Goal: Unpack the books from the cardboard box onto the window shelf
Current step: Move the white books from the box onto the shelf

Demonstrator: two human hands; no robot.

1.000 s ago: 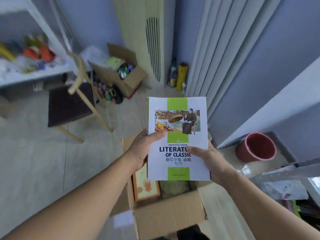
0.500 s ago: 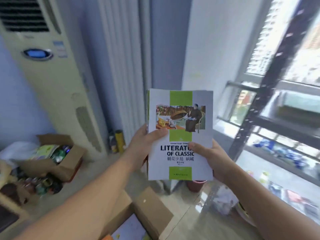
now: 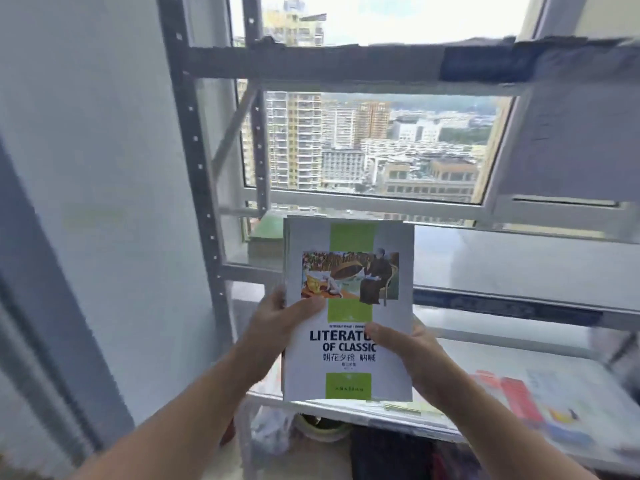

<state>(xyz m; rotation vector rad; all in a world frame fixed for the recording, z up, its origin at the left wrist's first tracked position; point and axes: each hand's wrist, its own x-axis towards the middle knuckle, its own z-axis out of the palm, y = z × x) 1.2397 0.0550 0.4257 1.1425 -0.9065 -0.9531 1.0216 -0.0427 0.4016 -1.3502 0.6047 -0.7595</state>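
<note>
The view has swung from the floor box up to the grey metal window shelf (image 3: 519, 268); both hands (image 3: 277, 323) (image 3: 408, 355) grip the white-and-green paperback book (image 3: 348, 306) before it, ready for placing.

The book (image 3: 349, 306) has a pale grey-white cover with a lime-green vertical band, a painted picture in orange, brown and green with a figure in black, and dark navy lettering above a green block at the bottom. The shelf frame (image 3: 194, 140) is grey metal. A flat green book (image 3: 268, 227) lies on it. Lower right, red and orange covers (image 3: 516, 393) show blurred.
</note>
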